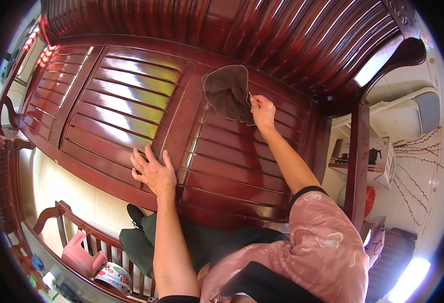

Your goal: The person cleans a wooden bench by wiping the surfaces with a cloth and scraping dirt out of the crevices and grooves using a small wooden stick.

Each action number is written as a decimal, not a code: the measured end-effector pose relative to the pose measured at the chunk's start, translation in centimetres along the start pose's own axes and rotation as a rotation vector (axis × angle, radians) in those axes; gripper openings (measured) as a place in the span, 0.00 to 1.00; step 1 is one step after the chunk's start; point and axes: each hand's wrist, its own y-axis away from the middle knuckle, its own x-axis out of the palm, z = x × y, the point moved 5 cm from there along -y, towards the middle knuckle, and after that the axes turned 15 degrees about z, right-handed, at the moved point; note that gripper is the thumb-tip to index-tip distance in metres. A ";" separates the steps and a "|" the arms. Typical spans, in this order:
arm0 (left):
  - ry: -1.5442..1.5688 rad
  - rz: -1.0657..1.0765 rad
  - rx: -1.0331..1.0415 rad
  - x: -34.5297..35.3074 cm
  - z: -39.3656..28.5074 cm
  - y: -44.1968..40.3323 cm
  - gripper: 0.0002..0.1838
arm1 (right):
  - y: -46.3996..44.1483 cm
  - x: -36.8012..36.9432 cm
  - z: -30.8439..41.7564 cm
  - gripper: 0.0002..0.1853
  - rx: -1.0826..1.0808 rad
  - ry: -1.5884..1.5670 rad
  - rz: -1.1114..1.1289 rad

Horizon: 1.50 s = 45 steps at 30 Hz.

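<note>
A dark brown cloth (pixel 227 91) with a pale stitched edge hangs bunched over the right part of a glossy red-brown slatted wooden bench (pixel 174 131). By its right edge, my right hand (pixel 263 112) pinches the cloth between thumb and fingers. Whether the cloth touches the slats below I cannot tell. My left hand (pixel 155 169) rests at the front part of the seat, fingers spread, with nothing in it.
The curved backrest (pixel 282 40) rises behind the seat, and an armrest (pixel 396 58) stands at the right. Beyond it are a printed box (pixel 368 156) and red-budded branches (pixel 419 146). A pink plastic stool (pixel 83 255) and a patterned round container (pixel 113 278) sit lower left.
</note>
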 end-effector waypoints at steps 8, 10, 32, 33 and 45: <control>0.002 -0.013 -0.001 0.3 0.2 -0.1 0.31 | 2.1 1.7 4.4 0.26 -0.158 0.218 0.311; 0.005 -0.025 0.004 0.5 0.3 -0.1 0.30 | 1.8 2.2 3.3 0.27 -0.166 0.321 0.281; 0.009 0.034 -0.010 0.1 0.1 -0.1 0.31 | -0.5 1.1 1.6 0.20 0.499 -0.914 0.500; 0.010 0.035 -0.011 0.1 0.1 -0.1 0.31 | -0.5 1.3 1.6 0.16 0.513 -0.940 0.514; 0.019 0.020 -0.007 -0.2 -0.1 0.0 0.30 | -4.0 3.4 5.4 0.09 0.303 -0.756 0.585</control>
